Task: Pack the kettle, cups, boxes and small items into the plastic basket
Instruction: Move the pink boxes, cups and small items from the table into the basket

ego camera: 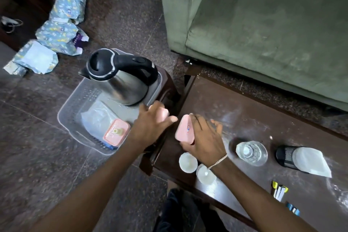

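A clear plastic basket rests on a dark stool. Inside it stand a steel kettle with a black lid and handle, a clear bag and a pink-lidded box. My left hand hovers at the basket's right edge, holding a pink box. My right hand grips a second pink box, tilted on edge above the table's left end. Two white cups sit just below my right wrist. A glass stands to the right.
The dark wooden table also carries a black mesh holder with a white sheet and small packets at the near right. A green sofa stands behind. Blue patterned packs lie on the floor at far left.
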### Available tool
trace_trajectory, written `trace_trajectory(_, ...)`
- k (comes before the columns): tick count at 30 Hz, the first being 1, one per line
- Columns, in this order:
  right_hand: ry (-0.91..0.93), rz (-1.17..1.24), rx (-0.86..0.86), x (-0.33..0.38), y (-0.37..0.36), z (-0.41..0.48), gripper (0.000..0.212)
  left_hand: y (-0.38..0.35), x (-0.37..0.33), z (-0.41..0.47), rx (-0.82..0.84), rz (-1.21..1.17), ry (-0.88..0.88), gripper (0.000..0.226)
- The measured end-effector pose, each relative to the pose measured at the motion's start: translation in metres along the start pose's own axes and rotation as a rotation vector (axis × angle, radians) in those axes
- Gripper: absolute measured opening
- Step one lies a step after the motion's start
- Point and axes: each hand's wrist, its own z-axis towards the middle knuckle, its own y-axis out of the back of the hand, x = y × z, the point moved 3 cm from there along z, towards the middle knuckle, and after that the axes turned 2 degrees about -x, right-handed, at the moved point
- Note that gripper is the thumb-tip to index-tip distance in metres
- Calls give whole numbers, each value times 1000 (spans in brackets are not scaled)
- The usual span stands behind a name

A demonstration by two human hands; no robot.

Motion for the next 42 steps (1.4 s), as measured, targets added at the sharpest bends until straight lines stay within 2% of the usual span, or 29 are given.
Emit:
trace_trajectory(2, 47, 75, -23, 34, 9, 10, 96, 39, 23, -8, -45, -66, 3, 35)
trace_trajectory(4, 86, 146, -44, 67, 14, 20, 97, 78, 50, -14, -80, -83, 7, 29)
trace_trajectory(9, 177, 234, -49, 149, 10, 45, 91, 157, 117, -11, -113, -14, 100, 37)
trace_trajectory(13, 228, 220, -39, 202, -9, 62, 90, 179, 153, 8, -39, 122, 81, 44)
trace_trajectory(18, 227, 166, -15, 252, -41, 81, 86, 181, 178, 39, 48, 173, 8, 38)
trace_trajectory(25, 192, 51, 42, 272, -74, 104, 73, 174, 196, 58, 58, 294, 23, 40)
trace_trajectory(35, 229, 6, 142, 275, -83, 99, 72, 159, 205, 64, 16, 286, 112, 43)
trace_trajectory(42, 235, 14, 185, 274, -84, 95, 75, 157, 197, 63, 43, 437, 150, 48)
